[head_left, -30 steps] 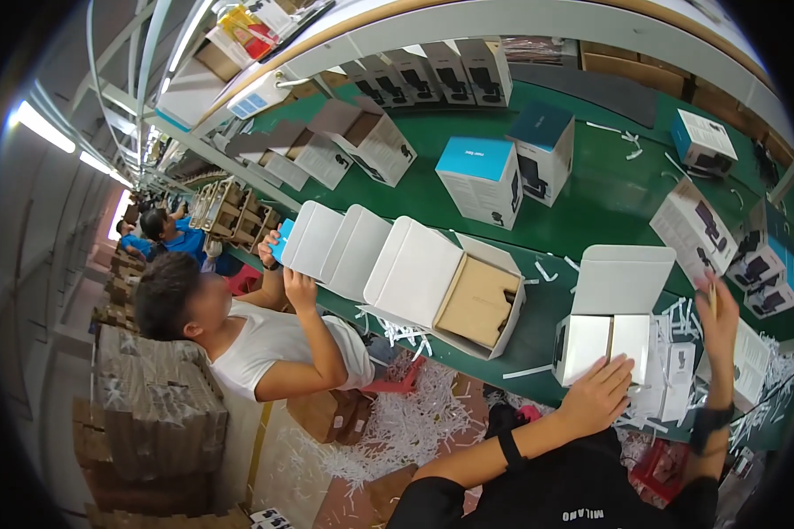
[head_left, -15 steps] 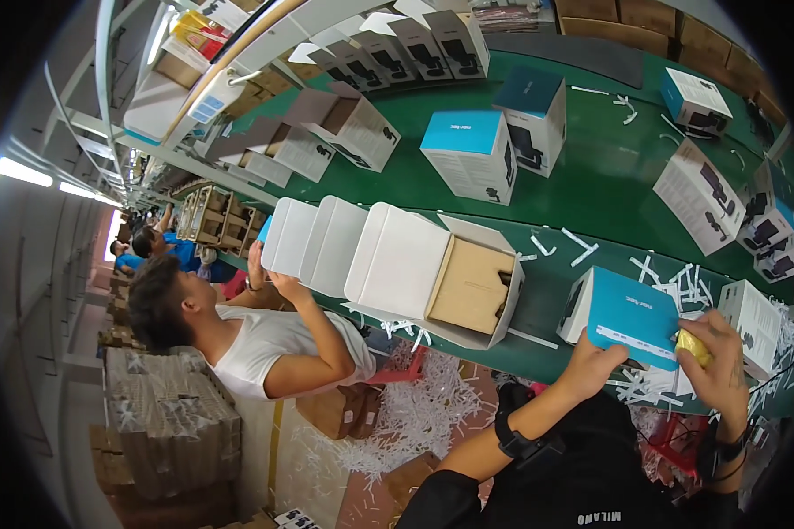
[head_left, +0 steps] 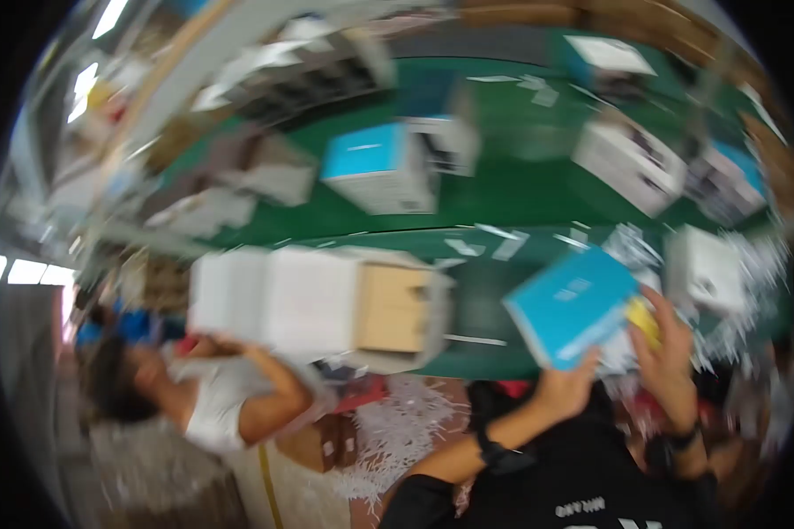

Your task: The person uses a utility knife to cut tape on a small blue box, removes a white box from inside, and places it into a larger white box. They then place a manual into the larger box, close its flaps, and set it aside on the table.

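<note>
The picture is blurred by motion. My left hand [head_left: 566, 377] grips the lower edge of a blue-topped box [head_left: 570, 305], held tilted above the front edge of the green table [head_left: 494, 189]. My right hand [head_left: 666, 353] is at the box's right side, next to a small yellow thing [head_left: 644, 322]; whether it holds that thing I cannot tell. A black band sits on my left wrist.
An open white box with a brown insert [head_left: 397, 309] stands left of mine. More blue and white boxes [head_left: 375, 167] sit farther back. Another person [head_left: 194, 397] in a white top leans at the table's left. Shredded white paper [head_left: 397, 432] lies below the edge.
The view has swung and blurred. The open white box from a second ago now shows its blue top, closed and tilted in both hands. The other person's arms stay at the white boxes.
</note>
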Demonstrator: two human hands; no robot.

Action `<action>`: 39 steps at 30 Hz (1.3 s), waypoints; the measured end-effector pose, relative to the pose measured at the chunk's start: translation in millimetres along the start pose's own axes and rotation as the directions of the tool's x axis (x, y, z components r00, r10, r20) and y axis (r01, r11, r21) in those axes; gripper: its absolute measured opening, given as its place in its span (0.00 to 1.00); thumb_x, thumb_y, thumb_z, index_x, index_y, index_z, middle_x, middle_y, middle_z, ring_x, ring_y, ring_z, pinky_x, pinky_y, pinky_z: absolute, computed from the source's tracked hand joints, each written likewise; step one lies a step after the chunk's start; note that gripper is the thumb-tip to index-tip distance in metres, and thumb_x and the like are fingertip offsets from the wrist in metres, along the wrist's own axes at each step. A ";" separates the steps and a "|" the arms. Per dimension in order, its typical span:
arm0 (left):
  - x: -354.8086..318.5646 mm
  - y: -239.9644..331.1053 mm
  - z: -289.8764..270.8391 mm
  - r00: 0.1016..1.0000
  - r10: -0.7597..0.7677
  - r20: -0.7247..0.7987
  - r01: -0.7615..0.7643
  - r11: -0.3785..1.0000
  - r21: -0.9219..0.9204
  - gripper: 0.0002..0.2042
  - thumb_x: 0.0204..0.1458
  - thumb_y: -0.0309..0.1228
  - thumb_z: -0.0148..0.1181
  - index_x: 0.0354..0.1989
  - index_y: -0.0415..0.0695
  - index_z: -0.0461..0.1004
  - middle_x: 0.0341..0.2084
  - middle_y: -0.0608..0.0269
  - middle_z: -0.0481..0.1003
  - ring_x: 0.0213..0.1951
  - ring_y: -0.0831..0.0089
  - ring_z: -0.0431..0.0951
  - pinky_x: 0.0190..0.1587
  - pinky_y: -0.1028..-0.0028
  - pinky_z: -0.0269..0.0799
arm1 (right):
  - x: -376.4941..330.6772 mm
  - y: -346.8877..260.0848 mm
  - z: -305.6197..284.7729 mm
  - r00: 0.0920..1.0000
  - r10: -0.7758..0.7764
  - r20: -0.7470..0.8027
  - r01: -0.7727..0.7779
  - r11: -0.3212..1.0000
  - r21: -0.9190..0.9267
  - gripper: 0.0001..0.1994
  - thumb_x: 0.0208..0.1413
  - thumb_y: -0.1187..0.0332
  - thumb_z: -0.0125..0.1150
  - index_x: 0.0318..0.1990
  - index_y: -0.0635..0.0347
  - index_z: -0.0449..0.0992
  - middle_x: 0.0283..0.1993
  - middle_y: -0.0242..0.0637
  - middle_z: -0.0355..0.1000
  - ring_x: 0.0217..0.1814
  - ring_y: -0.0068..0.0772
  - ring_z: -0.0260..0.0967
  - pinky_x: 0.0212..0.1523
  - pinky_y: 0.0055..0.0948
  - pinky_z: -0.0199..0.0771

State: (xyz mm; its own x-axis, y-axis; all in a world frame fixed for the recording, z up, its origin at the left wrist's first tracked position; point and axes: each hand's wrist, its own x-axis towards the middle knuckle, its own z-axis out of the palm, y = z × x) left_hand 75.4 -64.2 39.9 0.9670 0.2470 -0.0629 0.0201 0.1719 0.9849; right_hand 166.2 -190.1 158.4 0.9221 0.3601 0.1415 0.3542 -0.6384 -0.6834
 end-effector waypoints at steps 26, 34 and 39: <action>18.9 30.7 37.6 0.993 0.099 -0.069 -0.113 0.964 -0.239 0.23 0.65 0.26 0.50 0.68 0.35 0.59 0.65 0.52 0.65 0.64 0.61 0.68 0.68 0.57 0.60 | -2.9 59.0 -5.9 0.979 0.120 0.164 -0.201 0.696 0.689 0.14 0.55 0.68 0.69 0.45 0.62 0.73 0.33 0.45 0.79 0.34 0.48 0.80 0.34 0.36 0.77; 15.1 31.5 38.9 0.982 -0.096 -0.164 0.077 0.990 -0.116 0.26 0.66 0.30 0.52 0.69 0.33 0.57 0.66 0.50 0.64 0.64 0.62 0.67 0.66 0.62 0.62 | 34.9 29.1 -13.1 0.985 -0.170 0.036 0.164 0.977 0.133 0.17 0.54 0.68 0.69 0.48 0.61 0.71 0.31 0.44 0.78 0.33 0.49 0.80 0.33 0.37 0.78; 18.3 56.8 48.2 0.979 0.050 -0.198 -0.071 0.993 -0.099 0.21 0.66 0.31 0.51 0.64 0.33 0.63 0.53 0.48 0.74 0.53 0.58 0.76 0.58 0.60 0.71 | 58.5 15.3 -45.4 0.986 -0.139 0.092 0.109 0.956 0.271 0.18 0.54 0.66 0.69 0.49 0.59 0.71 0.31 0.44 0.78 0.32 0.49 0.79 0.33 0.39 0.78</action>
State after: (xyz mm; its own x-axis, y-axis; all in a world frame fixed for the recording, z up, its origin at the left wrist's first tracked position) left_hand 106.5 -95.8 102.4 0.8972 0.4394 -0.0440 -0.0737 0.2473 0.9661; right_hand 232.6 -209.6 188.8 0.8458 0.5062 0.1682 0.3971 -0.3869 -0.8322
